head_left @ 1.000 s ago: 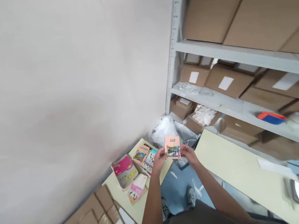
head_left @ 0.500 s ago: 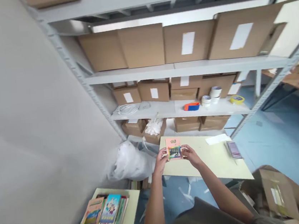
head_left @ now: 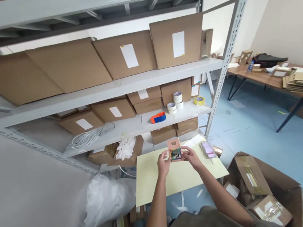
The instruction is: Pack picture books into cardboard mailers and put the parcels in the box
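Note:
Between my two hands is a small pink book [head_left: 174, 150] with a dark picture framed in bright colours on its cover. My left hand [head_left: 163, 163] grips its left edge, and my right hand [head_left: 191, 157] grips the right edge. The book is held up over a pale yellow table [head_left: 150, 175], its cover turned toward me. To the right on that table lie a white sheet [head_left: 193, 141] and a purple item [head_left: 208, 150], blurred out.
A metal shelf rack [head_left: 127, 89] carries cardboard boxes, tape rolls [head_left: 177, 97] and a coiled white cable [head_left: 86, 139]. A big open carton [head_left: 280, 171] full of boxes stands at lower right, a white plastic bag [head_left: 108, 195] at left. A brown table [head_left: 262, 73] stands farther right.
My view has swung to the right, so the pile of books at lower left is out of sight and the brown table shows more. Both hands still hold the book.

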Demonstrator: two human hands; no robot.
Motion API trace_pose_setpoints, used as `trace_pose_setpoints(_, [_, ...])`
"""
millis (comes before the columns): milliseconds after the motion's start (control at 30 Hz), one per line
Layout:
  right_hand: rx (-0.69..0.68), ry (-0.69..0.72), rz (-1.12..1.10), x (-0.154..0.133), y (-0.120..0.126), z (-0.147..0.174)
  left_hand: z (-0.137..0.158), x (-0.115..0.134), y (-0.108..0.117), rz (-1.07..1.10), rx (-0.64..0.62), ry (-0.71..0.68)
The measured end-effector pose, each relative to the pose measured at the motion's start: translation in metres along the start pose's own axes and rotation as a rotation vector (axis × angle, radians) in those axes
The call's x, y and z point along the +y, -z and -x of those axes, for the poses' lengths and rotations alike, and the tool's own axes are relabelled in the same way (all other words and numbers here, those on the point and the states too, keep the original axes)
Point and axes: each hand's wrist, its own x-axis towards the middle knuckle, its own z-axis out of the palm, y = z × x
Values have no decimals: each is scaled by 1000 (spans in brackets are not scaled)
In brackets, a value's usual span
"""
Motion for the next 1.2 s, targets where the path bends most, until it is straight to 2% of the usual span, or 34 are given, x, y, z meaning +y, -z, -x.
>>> trace_pose_setpoints(67, [-13, 91, 63, 1, -4, -6, -5, 9, -10, -21, -73, -53])
trace_pose_setpoints(167, [-38, 220, 215, 6, -15, -13, -8, 23, -25, 76, -200, -70])
trace_pose_setpoints(267, [-6, 288, 361, 10, -25, -20, -12, 32, -33, 167, -206, -54])
trace_pose_setpoints(367, [41, 299, 414, 9, -25, -26, -22, 38, -21, 243, -203, -25])
trace_pose_setpoints(500, [242, 229, 365, -8, -15, -33, -38, 43, 14, 401, -253, 56])
trace_pose_setpoints(567, [186, 155, 258, -18, -14, -33, -43, 43, 28, 426, -291, 96])
trace_pose_setpoints(667, [-9, 66, 106, -27, -19, -30, -47, 39, 34, 419, -295, 115])
trace_pose_setpoints(767, [-11, 72, 57, -30, -27, -26, -49, 36, 32, 336, -161, 72])
trace_pose_setpoints(833, [4, 106, 52, -29, -33, -27, -48, 38, 26, 220, -44, -8])
trace_pose_setpoints(867, [-2, 130, 61, -28, -36, -28, -47, 40, 22, 170, -28, -51])
trace_pose_setpoints(967, [-63, 231, 145, -20, -46, -33, -41, 47, 6, 127, -141, -141])
trace_pose_setpoints(1067, [-132, 300, 244, -8, -51, -38, -38, 51, -3, 156, -197, -140])
trace_pose_setpoints(1133, [-67, 303, 285, -1, -47, -41, -41, 50, 1, 195, -188, -106])
trace_pose_setpoints(1200, [122, 290, 303, 3, -39, -45, -45, 50, 10, 257, -191, -53])
